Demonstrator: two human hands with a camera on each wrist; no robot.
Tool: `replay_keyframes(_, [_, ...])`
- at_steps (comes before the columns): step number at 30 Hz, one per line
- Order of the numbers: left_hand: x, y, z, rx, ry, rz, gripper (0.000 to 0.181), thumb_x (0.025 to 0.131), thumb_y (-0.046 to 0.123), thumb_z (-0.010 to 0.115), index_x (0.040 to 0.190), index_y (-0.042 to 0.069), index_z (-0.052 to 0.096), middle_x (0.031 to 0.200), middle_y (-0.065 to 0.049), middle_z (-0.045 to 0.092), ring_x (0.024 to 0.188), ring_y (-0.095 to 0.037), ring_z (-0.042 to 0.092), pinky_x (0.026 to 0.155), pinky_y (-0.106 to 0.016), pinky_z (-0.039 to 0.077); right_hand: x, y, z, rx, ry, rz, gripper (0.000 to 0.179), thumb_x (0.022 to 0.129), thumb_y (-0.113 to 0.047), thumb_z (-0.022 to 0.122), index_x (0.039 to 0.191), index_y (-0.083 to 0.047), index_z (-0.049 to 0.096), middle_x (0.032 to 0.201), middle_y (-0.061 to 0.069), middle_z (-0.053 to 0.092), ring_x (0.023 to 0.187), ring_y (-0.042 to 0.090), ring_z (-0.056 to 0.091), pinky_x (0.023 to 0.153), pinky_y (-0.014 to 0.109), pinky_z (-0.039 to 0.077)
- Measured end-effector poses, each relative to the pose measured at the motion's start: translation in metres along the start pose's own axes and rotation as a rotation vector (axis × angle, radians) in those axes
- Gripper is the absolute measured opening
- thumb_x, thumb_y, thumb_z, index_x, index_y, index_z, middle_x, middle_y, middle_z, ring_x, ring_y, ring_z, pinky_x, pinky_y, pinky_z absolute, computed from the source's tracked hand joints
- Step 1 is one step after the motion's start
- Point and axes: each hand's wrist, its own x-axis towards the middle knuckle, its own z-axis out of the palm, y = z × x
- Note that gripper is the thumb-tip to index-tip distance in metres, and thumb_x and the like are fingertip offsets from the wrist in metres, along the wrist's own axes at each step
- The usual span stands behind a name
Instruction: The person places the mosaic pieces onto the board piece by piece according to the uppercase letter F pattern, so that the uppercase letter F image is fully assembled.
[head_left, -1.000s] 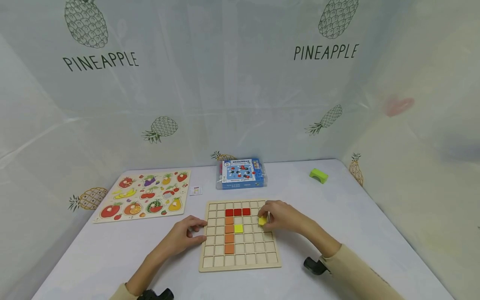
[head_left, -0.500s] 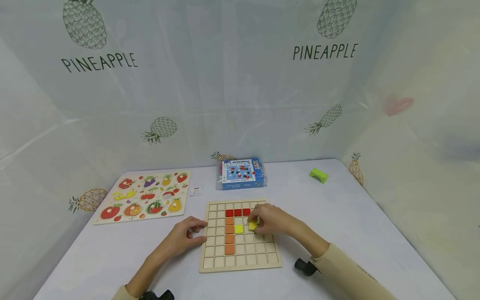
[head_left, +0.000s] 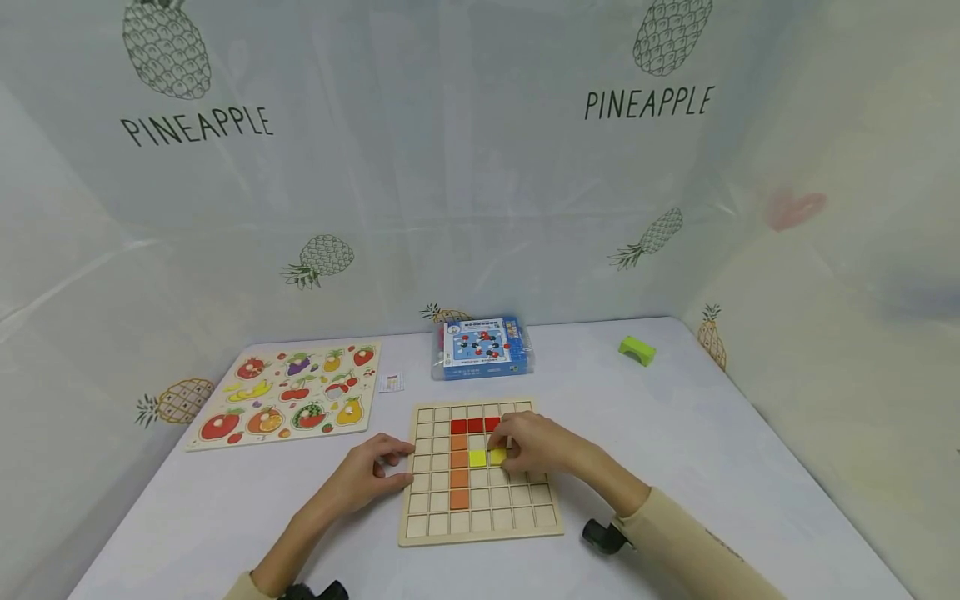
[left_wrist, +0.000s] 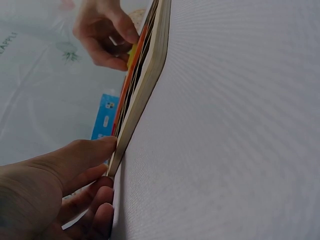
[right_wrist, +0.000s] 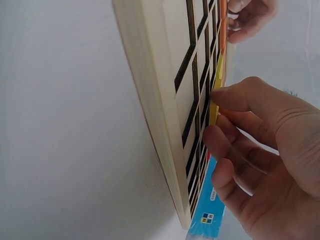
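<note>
A wooden grid board point(head_left: 521, 517) lies on the white table. Three red tiles point(head_left: 476, 426) form a short row near its far side, and several orange tiles point(head_left: 459, 478) run down a column below them. One yellow tile point(head_left: 477, 458) sits in a cell right of the orange column. Thumb and fingers of my right hand point(head_left: 538, 443) pinch a second yellow tile point(head_left: 497, 457) at the cell beside it; whether it is fully seated is hidden. My left hand point(head_left: 363, 477) rests against the board's left edge, its fingertips touching the rim point(left_wrist: 142, 95).
At the back left lies a fruit picture puzzle point(head_left: 288, 396), with a small printed card point(head_left: 392, 382) next to it. A blue box point(head_left: 483, 348) stands behind the grid board. Towards the back right is a green arched block point(head_left: 637, 351).
My right hand has carried the second yellow tile leftward across the board, from near the right edge to the cell beside the first yellow tile. The left hand has stayed put.
</note>
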Motion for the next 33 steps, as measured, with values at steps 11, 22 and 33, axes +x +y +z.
replay_keyframes(11, [0.0011, -0.0004, -0.0002, -0.001, -0.003, -0.012, 0.040, 0.080, 0.030, 0.081, 0.115, 0.013, 0.070, 0.107, 0.000, 0.064, 0.090, -0.015, 0.056, 0.069, -0.018, 0.046, 0.0011, 0.0008, 0.0013, 0.021, -0.007, -0.003, 0.025, 0.081, -0.011, 0.075, 0.106, -0.015, 0.073, 0.100, -0.003, 0.066, 0.077, 0.008, 0.056, 0.067, 0.016, 0.048])
replay_keyframes(22, [0.0003, 0.0012, -0.0008, 0.008, 0.001, -0.014, 0.040, 0.080, 0.027, 0.081, 0.115, 0.012, 0.070, 0.108, -0.001, 0.065, 0.090, -0.014, 0.056, 0.068, -0.018, 0.046, 0.0028, 0.0022, 0.0007, 0.059, -0.007, 0.014, 0.024, 0.081, -0.011, 0.076, 0.105, -0.015, 0.074, 0.097, -0.003, 0.064, 0.077, 0.009, 0.056, 0.066, 0.016, 0.049])
replay_keyframes(33, [0.0014, 0.0008, -0.0007, -0.002, -0.004, -0.015, 0.039, 0.080, 0.025, 0.081, 0.115, 0.012, 0.070, 0.107, -0.001, 0.064, 0.090, -0.015, 0.056, 0.069, -0.019, 0.046, 0.0038, 0.0048, 0.0016, 0.066, -0.008, 0.004, 0.025, 0.080, -0.011, 0.078, 0.104, -0.015, 0.074, 0.095, -0.002, 0.064, 0.076, 0.010, 0.056, 0.065, 0.017, 0.048])
